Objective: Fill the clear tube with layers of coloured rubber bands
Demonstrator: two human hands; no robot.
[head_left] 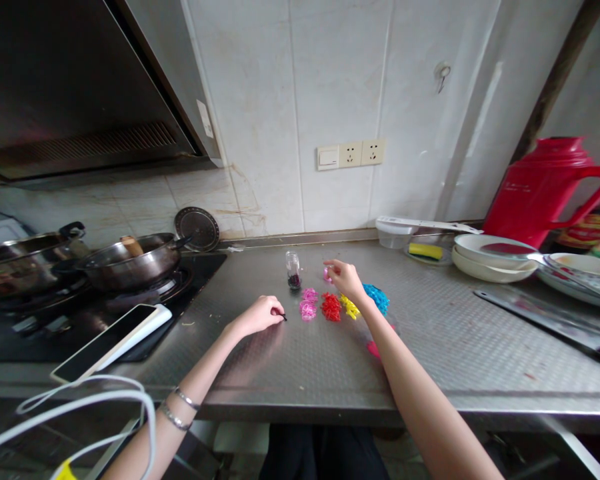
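Note:
On the steel counter (300, 360) lie small piles of tiny rubber bands: pink (309, 304), red (331, 307), yellow (350, 307) and blue (377, 298). A small clear vial (293, 270) with dark contents stands upright behind them. My left hand (260, 315) rests on the counter left of the pink pile, fingers curled in a pinch on a small dark thing at its fingertips. My right hand (347, 278) hovers behind the piles, pinching a small pink piece. Another pink bit (373, 348) shows beside my right forearm.
A stove with pans (125, 263) stands at the left, with a phone and white charger cable (113, 340) on its near edge. At the right are white bowls (493, 257), a red thermos jug (545, 187) and a knife (545, 317). Wall sockets (350, 155) sit above the counter.

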